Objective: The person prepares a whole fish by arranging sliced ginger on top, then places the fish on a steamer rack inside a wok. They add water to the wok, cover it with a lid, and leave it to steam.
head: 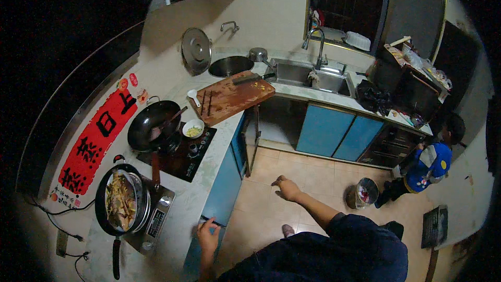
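My left hand (208,235) is at the front edge of the marble-patterned counter (172,219), its fingers loosely bent with nothing seen in them. Whether it touches the edge I cannot tell. Left of it, a frying pan (116,260) stands on a portable induction cooker (158,223); a metal dish in the pan holds cooked food (121,203), apparently fish. My right hand (289,189) hangs over the tiled floor with fingers apart and holds nothing. A black wok (156,113) with a spatula (178,113) in it sits on the built-in hob (195,156), beside a white bowl (193,128) of chopped pale food.
A cleaver (248,80) lies on the wooden cutting board (231,98). Beyond are a double sink (293,74) and a pot lid (197,51) against the wall. A cabinet door (250,141) stands open. On the right, a person (428,166) is near a waste bin (366,194).
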`<state>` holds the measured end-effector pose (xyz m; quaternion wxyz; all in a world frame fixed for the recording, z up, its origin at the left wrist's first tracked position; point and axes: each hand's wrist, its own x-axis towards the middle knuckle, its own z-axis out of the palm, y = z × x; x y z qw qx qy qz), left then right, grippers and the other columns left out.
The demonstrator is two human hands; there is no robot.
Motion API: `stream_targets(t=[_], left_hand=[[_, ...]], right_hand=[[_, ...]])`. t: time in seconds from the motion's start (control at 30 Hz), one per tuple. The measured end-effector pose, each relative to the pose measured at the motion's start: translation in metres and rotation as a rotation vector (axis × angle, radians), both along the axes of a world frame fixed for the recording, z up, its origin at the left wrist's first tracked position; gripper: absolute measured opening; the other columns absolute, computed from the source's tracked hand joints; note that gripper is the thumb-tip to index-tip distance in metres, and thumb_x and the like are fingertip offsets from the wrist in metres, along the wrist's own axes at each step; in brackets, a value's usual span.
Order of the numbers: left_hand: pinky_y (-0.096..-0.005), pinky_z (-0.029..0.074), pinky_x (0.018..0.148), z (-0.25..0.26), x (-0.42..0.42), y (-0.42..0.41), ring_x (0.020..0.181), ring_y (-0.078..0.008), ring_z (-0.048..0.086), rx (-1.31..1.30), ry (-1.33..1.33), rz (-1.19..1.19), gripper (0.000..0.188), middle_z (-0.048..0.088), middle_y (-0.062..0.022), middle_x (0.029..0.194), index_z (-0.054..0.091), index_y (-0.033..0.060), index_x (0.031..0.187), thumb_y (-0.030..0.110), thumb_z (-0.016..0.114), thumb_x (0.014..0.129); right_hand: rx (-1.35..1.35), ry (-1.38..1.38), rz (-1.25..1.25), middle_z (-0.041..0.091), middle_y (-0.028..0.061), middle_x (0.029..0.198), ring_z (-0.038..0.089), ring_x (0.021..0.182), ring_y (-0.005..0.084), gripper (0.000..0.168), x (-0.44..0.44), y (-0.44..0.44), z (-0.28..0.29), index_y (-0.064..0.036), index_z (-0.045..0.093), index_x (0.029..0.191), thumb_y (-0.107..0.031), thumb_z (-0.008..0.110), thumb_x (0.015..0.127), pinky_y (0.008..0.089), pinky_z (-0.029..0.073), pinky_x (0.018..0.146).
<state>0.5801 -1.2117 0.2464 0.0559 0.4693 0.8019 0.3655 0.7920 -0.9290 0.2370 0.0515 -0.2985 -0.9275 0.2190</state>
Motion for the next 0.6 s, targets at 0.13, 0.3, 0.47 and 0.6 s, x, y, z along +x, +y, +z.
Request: stream_targets(t=[0.13,0.3,0.47,0.6], left_hand=[[-0.0384,0.040,0.072,-0.014,0.018,0.043,0.078,-0.0260,0.052,0.012,0.037,0.048,0.035,0.060,-0.0065,0.070,0.057,0.0045,0.101,0.004,0.062,0.066],[-0.0406,0.037,0.081,-0.032,0.033,0.102,0.088,-0.0280,0.051,-0.127,0.130,0.217,0.033,0.058,-0.0115,0.091,0.057,0.0064,0.102,0.011,0.060,0.069],[-0.0432,0.037,0.080,-0.045,0.022,0.166,0.090,-0.0311,0.049,0.011,0.267,0.085,0.033,0.055,-0.0126,0.096,0.056,0.0084,0.102,0.014,0.061,0.069],[-0.0434,0.038,0.080,-0.075,0.007,0.162,0.090,-0.0317,0.049,0.063,0.123,0.118,0.029,0.055,-0.0124,0.095,0.057,0.0078,0.099,0.015,0.059,0.071]], right_hand=[[-0.047,0.006,-0.191,0.051,0.0173,0.099,0.051,0.089,0.0328,0.037,0.049,0.078,-0.019,-0.010,0.055,0.104,-0.022,0.062,0.070,0.0392,0.043,0.079],[-0.121,0.030,-0.286,0.054,0.0224,0.095,0.052,0.089,0.0346,0.036,0.088,0.173,-0.018,-0.010,0.057,0.101,-0.022,0.063,0.067,0.0388,0.044,0.077],[-0.124,-0.012,-0.263,0.057,0.0206,0.094,0.054,0.086,0.0328,0.028,0.096,0.278,-0.011,-0.009,0.060,0.094,-0.019,0.061,0.067,0.0387,0.045,0.075],[-0.110,0.082,-0.235,0.059,0.0167,0.090,0.057,0.083,0.0319,0.026,0.065,0.331,-0.012,-0.008,0.062,0.090,-0.018,0.062,0.067,0.0372,0.045,0.073]])
